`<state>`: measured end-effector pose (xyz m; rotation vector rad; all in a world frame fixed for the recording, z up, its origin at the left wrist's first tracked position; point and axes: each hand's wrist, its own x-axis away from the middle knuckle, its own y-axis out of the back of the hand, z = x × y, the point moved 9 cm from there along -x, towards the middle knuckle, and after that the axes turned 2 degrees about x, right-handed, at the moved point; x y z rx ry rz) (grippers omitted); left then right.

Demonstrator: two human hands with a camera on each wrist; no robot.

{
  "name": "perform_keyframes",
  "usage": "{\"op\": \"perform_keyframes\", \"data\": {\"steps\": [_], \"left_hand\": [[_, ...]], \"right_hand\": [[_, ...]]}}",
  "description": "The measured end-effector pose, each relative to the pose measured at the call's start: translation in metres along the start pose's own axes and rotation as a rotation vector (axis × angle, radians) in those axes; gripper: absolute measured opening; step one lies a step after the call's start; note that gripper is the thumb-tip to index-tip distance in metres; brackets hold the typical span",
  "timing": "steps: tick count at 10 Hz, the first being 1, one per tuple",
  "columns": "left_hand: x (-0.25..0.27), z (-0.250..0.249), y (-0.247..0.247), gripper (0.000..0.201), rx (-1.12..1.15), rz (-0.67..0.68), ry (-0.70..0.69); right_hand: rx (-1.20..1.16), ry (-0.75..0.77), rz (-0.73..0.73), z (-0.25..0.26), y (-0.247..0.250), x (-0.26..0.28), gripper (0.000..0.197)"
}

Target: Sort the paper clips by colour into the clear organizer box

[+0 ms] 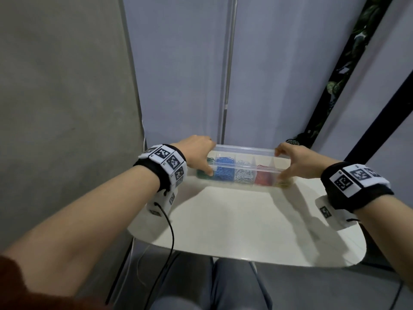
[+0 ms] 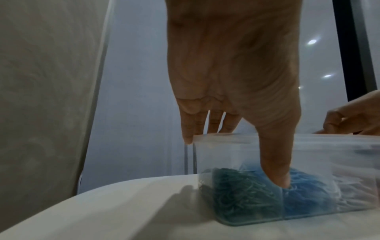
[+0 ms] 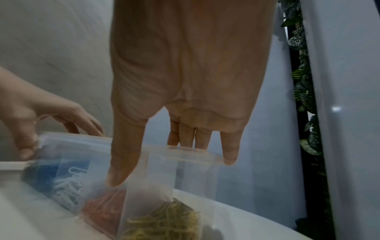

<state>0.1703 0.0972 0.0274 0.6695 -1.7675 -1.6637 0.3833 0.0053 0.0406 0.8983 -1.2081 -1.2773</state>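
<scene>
Reaching forward from a bare forearm with a marker-printed wristband (image 1: 164, 163), the left hand (image 1: 197, 153) grips the left end of the clear organizer box (image 1: 243, 151). Its thumb (image 2: 275, 162) runs straight down the box's near wall, the tip low against the plastic in front of the green clips (image 2: 242, 194) and blue clips (image 2: 320, 194), while the other fingers (image 2: 213, 123) curl over the top edge to the far side. Seen from the left wrist, the palm hangs above the box with the wrist raised.

Between the two hands the box lies lengthwise on the white table (image 1: 234, 220), towards its far edge. Its compartments hold, running from the left hand to the right hand, green, blue, white clips (image 1: 243, 173), red clips (image 1: 263, 176) and yellow clips (image 3: 164, 224). Motion blur softens the box in all views, so I cannot tell whether its base rests flat or is slightly tipped.

At the right end, the right hand (image 1: 295, 159) mirrors the grip: thumb (image 3: 125, 154) pressed down the near wall above the red compartment, four fingers (image 3: 193, 136) hooked over the rim behind, the little finger at the box's end corner. That forearm comes in from the lower right, wearing a second wristband (image 1: 355, 179).

Beyond the right hand, a strip of patterned leaves (image 3: 304, 91) runs up the wall.
</scene>
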Motion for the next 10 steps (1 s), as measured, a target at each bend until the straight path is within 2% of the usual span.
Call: {"op": "perform_keyframes", "data": {"steps": [1, 2, 3, 4, 5, 6, 8, 9, 10], "left_hand": [[0.001, -0.003, -0.002, 0.081, -0.018, 0.032, 0.016], [0.002, -0.005, -0.004, 0.1, 0.016, 0.086, 0.071], [-0.002, -0.009, -0.006, 0.097, 0.035, 0.096, 0.093], [-0.008, -0.019, -0.011, 0.085, 0.081, 0.099, 0.051], [-0.02, -0.029, -0.011, 0.085, 0.079, 0.023, -0.067], [-0.028, -0.034, -0.014, 0.101, 0.062, -0.023, -0.111], [-0.028, -0.045, -0.025, 0.102, 0.012, 0.045, -0.063], [-0.026, -0.046, -0.025, 0.109, 0.056, 0.16, -0.076], [-0.029, -0.042, -0.009, 0.107, 0.144, 0.277, -0.059]], "right_hand": [[0.008, -0.03, 0.009, 0.0, -0.001, -0.001, 0.087], [0.064, -0.058, 0.061, 0.009, -0.003, -0.003, 0.105], [0.108, -0.074, 0.1, 0.023, -0.008, -0.007, 0.101], [0.224, -0.027, 0.106, 0.037, -0.018, -0.021, 0.094], [0.312, 0.045, 0.081, 0.043, -0.016, -0.03, 0.086], [0.368, 0.091, 0.096, 0.043, -0.011, -0.03, 0.087], [0.379, 0.107, 0.123, 0.051, -0.003, -0.034, 0.092], [0.366, 0.098, 0.17, 0.054, -0.002, -0.033, 0.095], [0.26, 0.064, 0.269, 0.055, 0.008, -0.034, 0.094]]}}
